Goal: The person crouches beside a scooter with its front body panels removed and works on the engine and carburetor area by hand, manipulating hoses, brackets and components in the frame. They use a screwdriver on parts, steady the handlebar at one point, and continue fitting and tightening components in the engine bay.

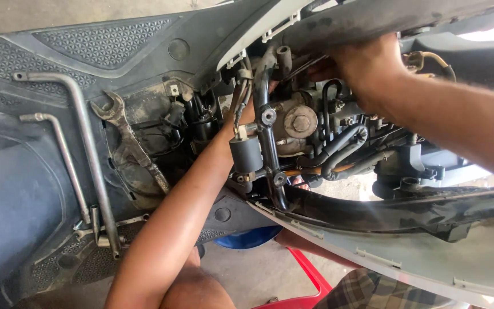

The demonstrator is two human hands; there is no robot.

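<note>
While the right hand (367, 71) pinches a thin metal tool (301, 67), the left hand (258, 100) hides behind the greasy black frame tube (268, 137), its grip unclear.

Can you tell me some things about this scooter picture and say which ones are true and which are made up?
1. A wrench lies on the scooter's black floorboard. True.
2. The right hand rests on the floorboard beside the wrench. False: it is up in the engine area, at the top of the opening.
3. Two bent metal rods lie left of the wrench. True.
4. The left hand is in full view. False: the left arm reaches behind the black frame tube, which hides most of the hand.
5. The black hoses lie on the floorboard. False: they run through the engine area, right of the frame tube.
</note>
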